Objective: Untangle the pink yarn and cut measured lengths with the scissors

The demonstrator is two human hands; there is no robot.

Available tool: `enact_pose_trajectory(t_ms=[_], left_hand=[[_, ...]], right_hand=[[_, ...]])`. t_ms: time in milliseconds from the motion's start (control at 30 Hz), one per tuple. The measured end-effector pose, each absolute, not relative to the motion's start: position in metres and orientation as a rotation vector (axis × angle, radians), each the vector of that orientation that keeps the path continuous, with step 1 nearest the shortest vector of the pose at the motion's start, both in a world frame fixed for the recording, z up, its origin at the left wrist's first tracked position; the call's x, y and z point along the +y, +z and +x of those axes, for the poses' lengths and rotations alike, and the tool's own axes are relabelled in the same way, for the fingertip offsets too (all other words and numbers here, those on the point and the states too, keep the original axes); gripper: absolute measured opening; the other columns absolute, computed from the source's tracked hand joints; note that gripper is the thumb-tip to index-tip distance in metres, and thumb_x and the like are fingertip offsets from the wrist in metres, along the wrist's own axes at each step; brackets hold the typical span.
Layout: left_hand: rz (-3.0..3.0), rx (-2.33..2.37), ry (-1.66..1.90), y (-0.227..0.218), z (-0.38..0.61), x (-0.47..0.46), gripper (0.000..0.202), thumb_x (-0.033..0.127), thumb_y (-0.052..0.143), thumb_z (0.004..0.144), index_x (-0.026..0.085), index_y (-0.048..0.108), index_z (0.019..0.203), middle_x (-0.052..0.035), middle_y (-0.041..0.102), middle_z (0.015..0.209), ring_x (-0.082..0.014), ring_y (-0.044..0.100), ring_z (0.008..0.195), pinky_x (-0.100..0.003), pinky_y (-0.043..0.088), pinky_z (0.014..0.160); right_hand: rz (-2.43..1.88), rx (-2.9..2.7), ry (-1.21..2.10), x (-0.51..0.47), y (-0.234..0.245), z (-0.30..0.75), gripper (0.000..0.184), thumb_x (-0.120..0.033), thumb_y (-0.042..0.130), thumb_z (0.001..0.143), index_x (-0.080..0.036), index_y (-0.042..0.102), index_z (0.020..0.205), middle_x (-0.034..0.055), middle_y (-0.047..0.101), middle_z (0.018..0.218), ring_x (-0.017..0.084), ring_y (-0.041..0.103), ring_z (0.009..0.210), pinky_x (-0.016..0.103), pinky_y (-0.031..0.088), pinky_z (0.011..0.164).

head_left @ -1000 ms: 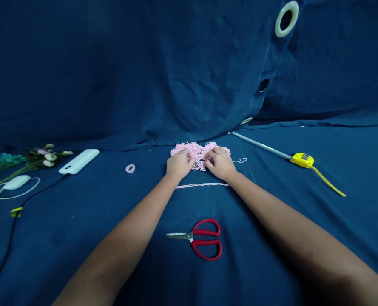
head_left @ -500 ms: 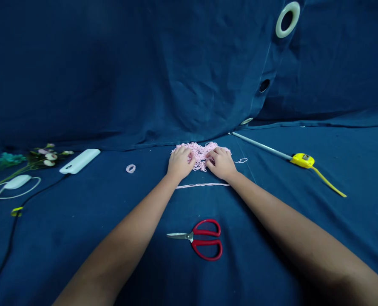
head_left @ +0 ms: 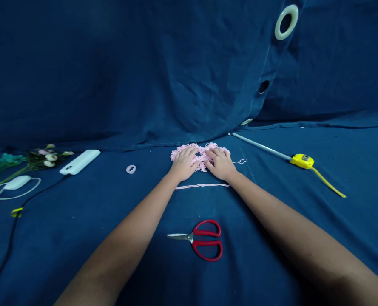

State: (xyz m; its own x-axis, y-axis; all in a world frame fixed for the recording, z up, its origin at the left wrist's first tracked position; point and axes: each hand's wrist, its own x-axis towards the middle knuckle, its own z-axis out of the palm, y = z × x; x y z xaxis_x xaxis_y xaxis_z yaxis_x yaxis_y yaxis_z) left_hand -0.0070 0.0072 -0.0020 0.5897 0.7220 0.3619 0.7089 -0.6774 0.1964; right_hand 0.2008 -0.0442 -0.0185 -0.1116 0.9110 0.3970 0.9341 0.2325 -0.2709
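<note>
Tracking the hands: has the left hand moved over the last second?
Yes. The left hand has uncurled, its fingers reaching farther over the pink yarn mesh, away from the red scissors.

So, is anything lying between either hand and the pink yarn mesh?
Nothing visible. The left hand and right hand both rest directly on the pink yarn mesh on the blue cloth. The red scissors lie nearer the person, between the forearms, clear of the hands.
</note>
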Motion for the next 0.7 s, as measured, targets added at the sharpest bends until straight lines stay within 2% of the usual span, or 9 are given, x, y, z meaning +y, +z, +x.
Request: enact_pose_trajectory(t_ms=[33, 100, 200, 367, 433, 500, 567, 633, 700], left_hand=[[2.768, 1.218, 0.592, -0.0036, -0.0071, 0.0087, 0.053, 0.043, 0.049, 0.105, 0.026, 0.050, 0.155, -0.0071, 0.048, 0.165, -0.0299, 0.041, 0.152, -0.051, 0.031, 0.127], [2.753, 1.202, 0.519, -0.0055, -0.0073, 0.0107, 0.051, 0.047, 0.046, 0.106, 0.027, 0.053, 0.152, -0.0077, 0.053, 0.160, -0.0308, 0.045, 0.149, -0.052, 0.034, 0.126], [2.752, 1.199, 0.545, -0.0047, -0.0078, 0.0104, 0.046, 0.047, 0.049, 0.105, 0.027, 0.061, 0.144, -0.0090, 0.061, 0.149, -0.0312, 0.052, 0.140, -0.052, 0.039, 0.121], [2.764, 1.063, 0.508, -0.0002, -0.0075, 0.0065, 0.053, 0.048, 0.046, 0.107, 0.031, 0.049, 0.156, -0.0063, 0.049, 0.163, -0.0299, 0.041, 0.152, -0.052, 0.029, 0.128], [2.747, 1.087, 0.508, 0.0012, -0.0069, 0.0048, 0.047, 0.048, 0.047, 0.106, 0.028, 0.058, 0.147, -0.0082, 0.058, 0.153, -0.0305, 0.048, 0.145, -0.051, 0.034, 0.124], [2.730, 1.131, 0.571, 0.0024, -0.0064, 0.0030, 0.037, 0.046, 0.051, 0.104, 0.026, 0.067, 0.131, -0.0089, 0.067, 0.137, -0.0301, 0.057, 0.133, -0.049, 0.042, 0.117], [2.731, 1.136, 0.632, 0.0035, -0.0061, 0.0017, 0.031, 0.043, 0.053, 0.104, 0.027, 0.069, 0.124, -0.0084, 0.069, 0.131, -0.0294, 0.058, 0.129, -0.047, 0.044, 0.115], [2.746, 1.115, 0.631, 0.0041, -0.0060, 0.0016, 0.037, 0.043, 0.053, 0.104, 0.029, 0.064, 0.137, -0.0080, 0.064, 0.143, -0.0296, 0.053, 0.138, -0.049, 0.039, 0.119], [2.751, 1.111, 0.557, 0.0040, -0.0058, 0.0029, 0.048, 0.046, 0.052, 0.104, 0.030, 0.054, 0.150, -0.0078, 0.054, 0.157, -0.0309, 0.046, 0.147, -0.051, 0.034, 0.123]], right_hand=[[-1.696, -2.064, -0.036, -0.0440, -0.0187, 0.2009, 0.050, -0.043, 0.046, 0.106, -0.021, 0.059, 0.148, 0.0134, 0.055, 0.155, 0.033, 0.045, 0.144, 0.053, 0.026, 0.122], [-1.704, -2.081, -0.020, -0.0444, -0.0184, 0.2009, 0.045, -0.043, 0.046, 0.106, -0.022, 0.066, 0.140, 0.0138, 0.062, 0.146, 0.033, 0.051, 0.136, 0.052, 0.030, 0.120], [-1.694, -2.028, -0.065, -0.0457, -0.0177, 0.2003, 0.040, -0.043, 0.050, 0.104, -0.022, 0.070, 0.131, 0.0139, 0.067, 0.138, 0.032, 0.055, 0.130, 0.055, 0.026, 0.122], [-1.641, -2.087, -0.002, -0.0452, -0.0192, 0.2003, 0.056, -0.043, 0.048, 0.105, -0.020, 0.051, 0.156, 0.0138, 0.048, 0.163, 0.033, 0.039, 0.150, 0.061, 0.011, 0.128], [-1.654, -2.122, 0.036, -0.0452, -0.0183, 0.2005, 0.054, -0.043, 0.045, 0.106, -0.020, 0.054, 0.154, 0.0136, 0.051, 0.160, 0.033, 0.042, 0.147, 0.060, 0.012, 0.127], [-1.662, -2.117, 0.014, -0.0461, -0.0163, 0.2005, 0.048, -0.044, 0.047, 0.105, -0.021, 0.065, 0.143, 0.0136, 0.061, 0.148, 0.033, 0.049, 0.138, 0.057, 0.018, 0.126], [-1.650, -2.087, -0.041, -0.0470, -0.0148, 0.2004, 0.043, -0.044, 0.049, 0.104, -0.022, 0.071, 0.133, 0.0134, 0.066, 0.138, 0.032, 0.053, 0.132, 0.054, 0.022, 0.124], [-1.633, -2.069, -0.076, -0.0470, -0.0152, 0.2004, 0.045, -0.042, 0.049, 0.103, -0.022, 0.068, 0.139, 0.0136, 0.063, 0.144, 0.032, 0.050, 0.137, 0.053, 0.021, 0.124], [-1.648, -2.078, -0.066, -0.0460, -0.0173, 0.2006, 0.054, -0.042, 0.049, 0.104, -0.022, 0.057, 0.153, 0.0134, 0.053, 0.158, 0.033, 0.042, 0.147, 0.055, 0.018, 0.126]])
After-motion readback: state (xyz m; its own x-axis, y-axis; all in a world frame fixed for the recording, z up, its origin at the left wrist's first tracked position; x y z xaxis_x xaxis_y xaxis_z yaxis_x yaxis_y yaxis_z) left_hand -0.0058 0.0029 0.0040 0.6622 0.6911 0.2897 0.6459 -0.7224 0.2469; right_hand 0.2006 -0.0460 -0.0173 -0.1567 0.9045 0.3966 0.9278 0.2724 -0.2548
